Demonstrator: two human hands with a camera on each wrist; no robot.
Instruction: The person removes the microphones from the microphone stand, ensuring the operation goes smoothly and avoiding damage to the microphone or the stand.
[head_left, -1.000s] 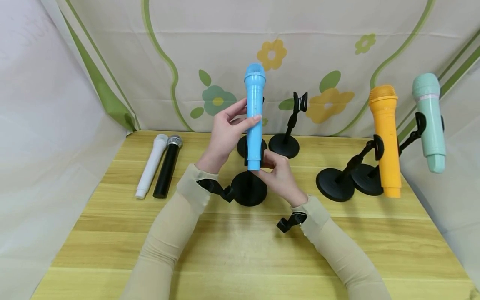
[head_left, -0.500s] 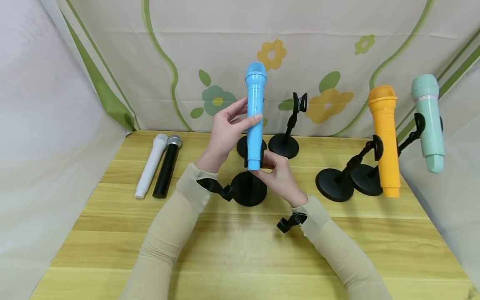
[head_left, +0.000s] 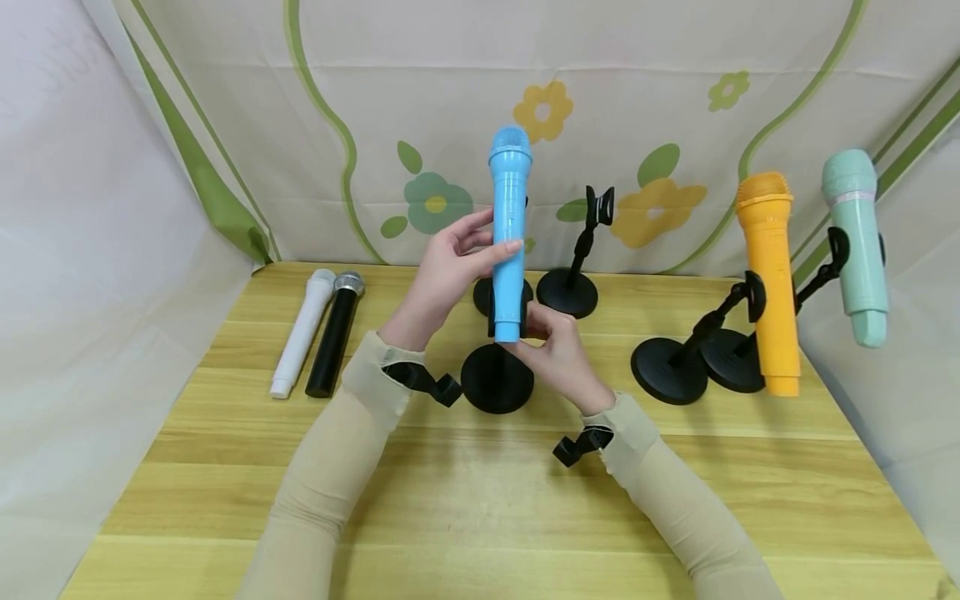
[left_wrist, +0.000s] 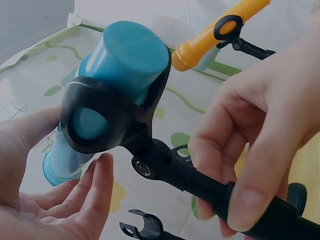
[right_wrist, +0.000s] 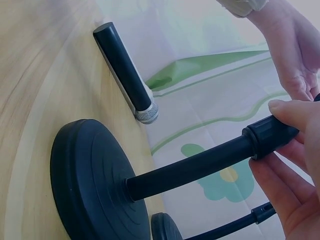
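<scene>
A light blue microphone (head_left: 510,192) stands nearly upright in the black clip (left_wrist: 100,115) of a microphone stand (right_wrist: 190,167). My left hand (head_left: 450,271) holds the microphone at its middle, thumb across the front and fingers behind. In the left wrist view, the left fingers (left_wrist: 95,187) curve beside the microphone, below the clip. My right hand (head_left: 558,350) grips the stand's pole at its collar (right_wrist: 265,137), thumb on one side and fingers on the other. The stand's round base (head_left: 497,379) rests on the table.
An orange microphone (head_left: 771,283) and a mint green microphone (head_left: 858,242) sit in stands at right. A white microphone (head_left: 302,333) and a black microphone (head_left: 334,333) lie at left. Behind the hands are a bare stand (head_left: 570,292) and another base (head_left: 483,292), before a flowered curtain (head_left: 450,83).
My left hand has slid slightly down the blue microphone, and its wrist has shifted left and turned a little. The right hand keeps its place on the pole.
</scene>
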